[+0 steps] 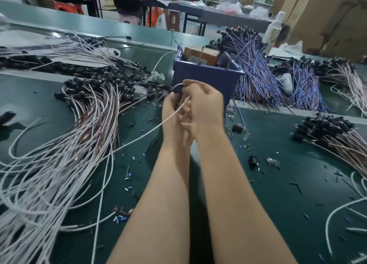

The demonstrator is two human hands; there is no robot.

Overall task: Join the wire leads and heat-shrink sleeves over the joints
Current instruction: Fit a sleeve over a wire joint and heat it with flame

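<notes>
Joining step, mid-lead. The left hand and right hand meet fingertip to fingertip above the green surface, both clamped on one pale wire lead. The left grip curls round its near end, and the right grip pinches a small loop of it that arches over the top of the two hands. From the grip the lead trails away down and to the left, its far end lying among the pale lead bundle on that side. Something dark sits between the fingers; whether it is a sleeve or a black cap cannot be told, and the joint itself is hidden. Judged from this, the leads are being brought together or twisted, with shrinking not yet begun. The next move likely calls for a steady left hold while the right fingers work the joint, then a sleeve slid over the bare part. Both forearms reach straight forward, close and nearly parallel, with the wrists turned inward. Just beyond the grip stands a blue bin; right of it lie blue-violet leads. Small cut sleeve pieces are scattered below and left of the grip.
</notes>
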